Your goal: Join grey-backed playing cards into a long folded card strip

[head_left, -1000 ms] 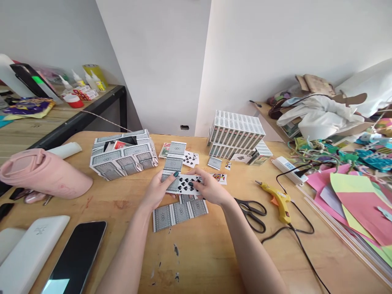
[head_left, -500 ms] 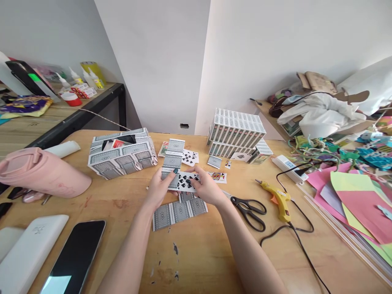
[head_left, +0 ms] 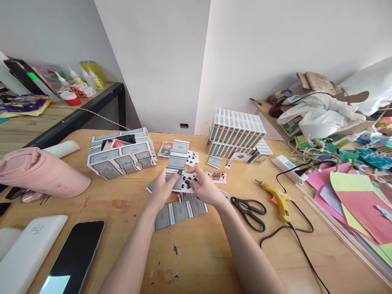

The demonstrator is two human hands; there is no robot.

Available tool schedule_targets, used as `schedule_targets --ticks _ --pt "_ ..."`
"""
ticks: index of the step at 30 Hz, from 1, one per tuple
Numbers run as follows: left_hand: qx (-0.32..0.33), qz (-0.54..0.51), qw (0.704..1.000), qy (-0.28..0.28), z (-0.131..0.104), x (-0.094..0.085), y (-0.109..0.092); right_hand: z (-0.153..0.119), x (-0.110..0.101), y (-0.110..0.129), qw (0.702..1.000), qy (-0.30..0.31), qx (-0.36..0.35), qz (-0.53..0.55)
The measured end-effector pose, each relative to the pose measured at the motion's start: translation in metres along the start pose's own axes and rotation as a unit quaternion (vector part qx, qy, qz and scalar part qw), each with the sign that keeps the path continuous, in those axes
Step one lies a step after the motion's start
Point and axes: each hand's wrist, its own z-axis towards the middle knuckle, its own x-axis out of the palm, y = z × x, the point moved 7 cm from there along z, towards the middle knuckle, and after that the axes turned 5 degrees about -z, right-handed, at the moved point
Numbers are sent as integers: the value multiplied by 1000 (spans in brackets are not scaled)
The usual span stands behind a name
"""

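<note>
Hands (head_left: 162, 190) (head_left: 207, 188) partly hide the spade card (head_left: 184, 187) — the bottom edge crops the phone (head_left: 75, 251).

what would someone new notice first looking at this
Probably the left hand and right hand holding a strip of playing cards over the middle of the table. To their left sits a box covered in patterned card backs. On the right, a bright yellow glue gun stands out beside black-handled scissors.

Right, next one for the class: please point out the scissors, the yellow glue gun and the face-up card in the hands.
Scissors (head_left: 235, 201): head view, where the black handles come together.
Yellow glue gun (head_left: 281, 199): head view, on its body.
Face-up card (head_left: 184, 188): head view, on its printed face.
</note>
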Motion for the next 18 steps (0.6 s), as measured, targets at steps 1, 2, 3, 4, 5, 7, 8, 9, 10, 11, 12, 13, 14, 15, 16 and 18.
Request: schedule_targets --ticks 1,2,3,4,5,7,8,9,10,11,12,13,14,15,16,18 --pt "-1 2 1000 -1 0 0 0 0 1 0 1000 2 0 2" --pt "-4 3 1000 -1 0 1 0 0 1 0 1000 3 2 1" --pt "-8 6 1000 1 0 2 1 0 1 0 1000 4 4 -2" --pt "-11 9 1000 2 0 2 1 0 1 -1 1000 3 7 -5" --pt "-13 12 1000 4 0 2 2 0 1 -2 1000 3 11 -7" --pt "-11 19 1000 4 0 3 2 1 2 -3 1000 3 16 -4" --pt "-7 21 1000 1 1 3 2 0 3 -3 1000 5 17 2" --pt "-3 24 1000 -1 1 2 2 0 3 -2 1000 8 18 10" --pt "1 27 1000 -3 1 2 2 0 4 -2 1000 11 19 21" --pt "5 31 999 -5 1 2 1 0 5 -1 999 15 21 32" --pt "7 36 999 -7 0 2 1 0 5 -1 998 19 26 44" --pt "9 41 999 -10 0 2 0 -1 5 0 998 23 32 55" --pt "11 45 999 -13 0 2 -1 -1 5 0 997 29 37 64" --pt "13 48 999 -15 -1 2 -2 -1 4 0 996 38 39 71" --pt "16 50 998 -17 -1 1 -4 -1 4 0 995 50 39 77" --pt "27 47 998 -20 -2 0 -9 -2 3 -1 992 76 37 95"
